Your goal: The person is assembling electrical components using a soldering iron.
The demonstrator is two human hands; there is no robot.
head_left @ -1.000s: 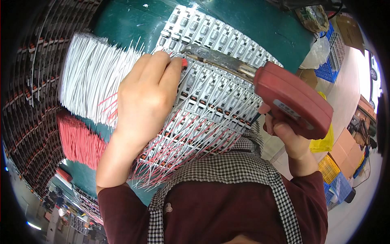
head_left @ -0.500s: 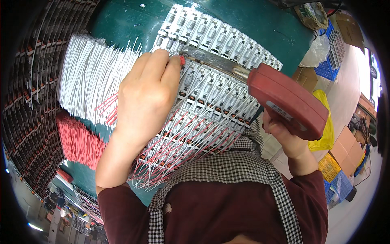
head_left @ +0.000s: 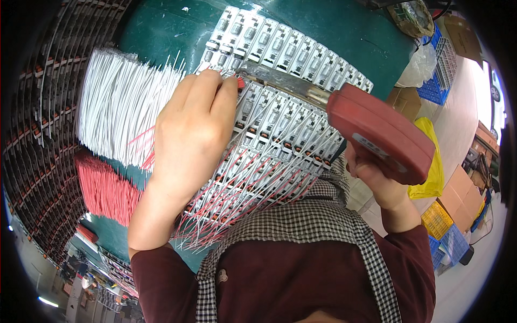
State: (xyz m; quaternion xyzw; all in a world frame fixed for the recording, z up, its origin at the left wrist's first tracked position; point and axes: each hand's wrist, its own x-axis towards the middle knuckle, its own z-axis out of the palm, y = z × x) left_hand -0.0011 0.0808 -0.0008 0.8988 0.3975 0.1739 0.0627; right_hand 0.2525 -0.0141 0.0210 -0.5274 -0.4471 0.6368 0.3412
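My left hand (head_left: pixel 195 121) is closed over the near left of a panel of white modules (head_left: pixel 280 51), palm down. It grips a bundle of red wires (head_left: pixel 240 83); their ends show beside the index finger and again past the wrist side. My right hand (head_left: pixel 374 175) is wrapped round the handle of a red soldering gun (head_left: pixel 382 134), partly hidden behind its body. The gun's long metal shaft (head_left: pixel 285 81) lies across the panel, its tip close to my left fingertips. The exact contact point is hidden. Loose white and red wires (head_left: pixel 253 177) hang from the modules toward me.
White wires (head_left: pixel 126 102) lie in a thick pile left of my hand, with a pile of red wires (head_left: pixel 107 185) nearer me. A dark rack (head_left: pixel 46 107) stands at far left. The table (head_left: pixel 161 32) is green. Blue crates (head_left: pixel 433 89) and a yellow bag (head_left: pixel 428 161) sit at right.
My left hand has shifted very slightly to the left and down. The soldering gun and my right hand are almost unmoved.
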